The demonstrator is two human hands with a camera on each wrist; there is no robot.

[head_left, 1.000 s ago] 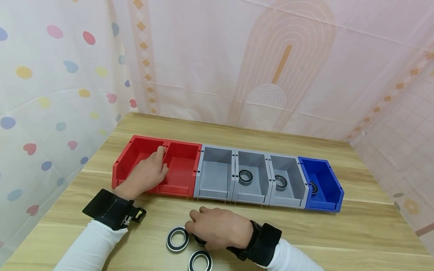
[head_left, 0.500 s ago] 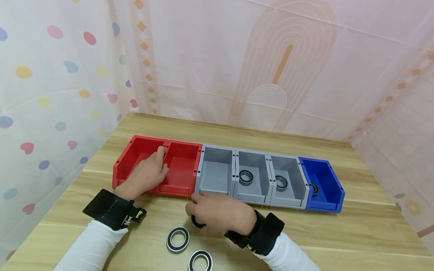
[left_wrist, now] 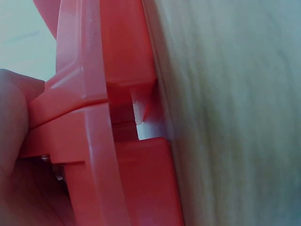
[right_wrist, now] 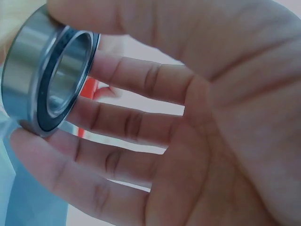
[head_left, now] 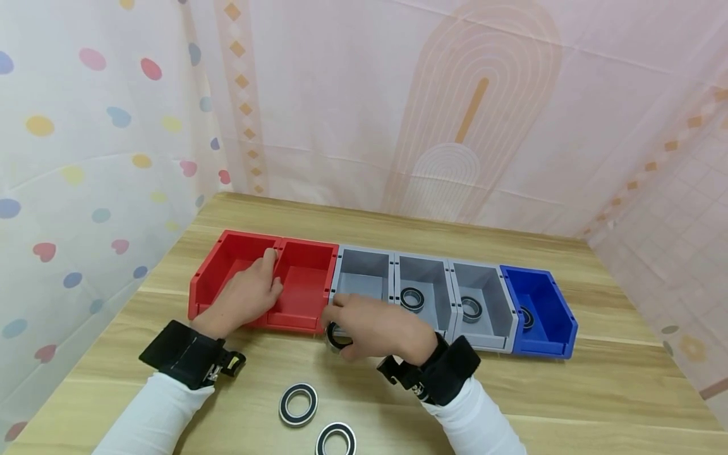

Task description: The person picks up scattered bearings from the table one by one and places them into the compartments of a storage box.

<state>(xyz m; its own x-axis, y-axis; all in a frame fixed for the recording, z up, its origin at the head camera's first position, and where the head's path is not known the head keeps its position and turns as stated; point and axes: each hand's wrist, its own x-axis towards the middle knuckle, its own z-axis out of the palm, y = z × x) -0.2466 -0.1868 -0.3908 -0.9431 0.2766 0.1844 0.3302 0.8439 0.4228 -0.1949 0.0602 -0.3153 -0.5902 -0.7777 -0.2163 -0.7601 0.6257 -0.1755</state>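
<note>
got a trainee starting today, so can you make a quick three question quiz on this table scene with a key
1. True or false: the blue bin has a ring in it.
2. How many rings lie directly on the table: a) one, b) two, c) four?
3. Fill in: the left hand grips the adjoining walls of two ____ bins, and the right hand holds a ____.

Key: 1 true; 2 b; 3 red, ring.

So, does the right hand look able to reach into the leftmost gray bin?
Likely yes: the right hand pinches a bearing at the front of that gray bin, whose open top looks unblocked.
</note>
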